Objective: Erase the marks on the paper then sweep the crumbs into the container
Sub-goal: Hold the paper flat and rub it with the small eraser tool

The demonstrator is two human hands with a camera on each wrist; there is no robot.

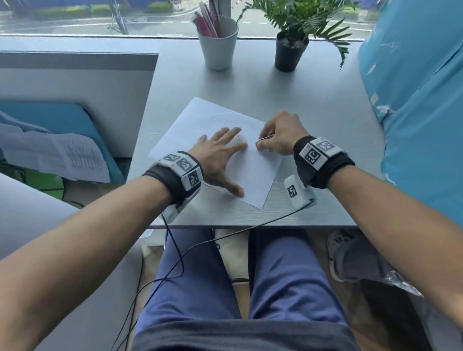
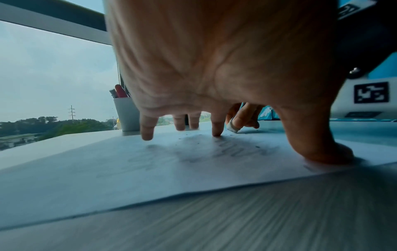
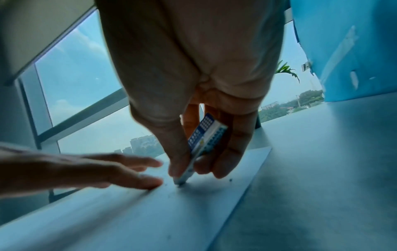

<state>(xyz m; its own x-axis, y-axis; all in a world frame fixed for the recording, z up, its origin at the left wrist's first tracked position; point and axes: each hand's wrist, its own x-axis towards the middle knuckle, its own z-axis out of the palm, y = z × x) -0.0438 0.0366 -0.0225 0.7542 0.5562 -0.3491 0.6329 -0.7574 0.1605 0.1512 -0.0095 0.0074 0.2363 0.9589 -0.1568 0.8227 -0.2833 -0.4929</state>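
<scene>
While both hands work near its front edge, the grey desk [image 1: 315, 114] carries everything, stretching away beyond the fingertips toward a window. Beyond the right hand stands a potted plant [image 1: 290, 51] in a black pot; beyond the left hand stands a white cup [image 1: 218, 45] filled with pens, just beside the plant.

Under both hands lies the paper [image 1: 254, 172], a white sheet turned at an angle to the desk's edge. Faint grey pencil marks [image 2: 236, 149] show on it beneath the left palm in the left wrist view.

On the paper rests the left hand [image 1: 219, 156], its fingers straight and spread, fingertips and thumb pressing the sheet flat. Close beside its index finger, the right hand [image 1: 281, 134] has its fingers curled, pinching an eraser [image 3: 204, 141] between thumb and fingers. The eraser wears a blue and white sleeve and tilts steeply, its lower tip touching the paper just beside the left fingertips.

Dark crumbs [image 2: 256, 146] lie scattered on the paper around the eraser's tip and near the left hand's fingers; they are too small to count.
</scene>
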